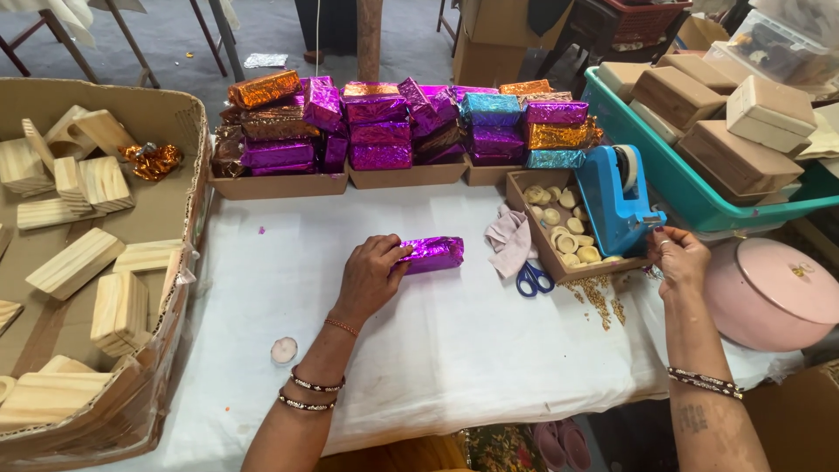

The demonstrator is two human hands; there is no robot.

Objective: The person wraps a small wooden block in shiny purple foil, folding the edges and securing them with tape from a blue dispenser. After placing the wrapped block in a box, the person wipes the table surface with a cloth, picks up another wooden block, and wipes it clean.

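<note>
— What did your hands have?

— Your left hand (pixel 369 275) lay closed over the purple block (pixel 430 254), pinning it flat on the white cloth (pixel 454 350). Your right hand (pixel 677 260) pinched tape at the blue dispenser (pixel 616 199), by the table's right edge.

— Any room around the block?

— Bare cloth lay in front and to its left. Scissors (pixel 531 280) and a rag (pixel 509 240) sat just right of it; the wrapped stacks (pixel 384 131) stood behind.

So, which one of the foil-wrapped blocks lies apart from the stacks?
The purple foil-wrapped block under the left hand. It lies alone on the white table cover; all others are stacked in shallow cardboard trays behind it.
</note>
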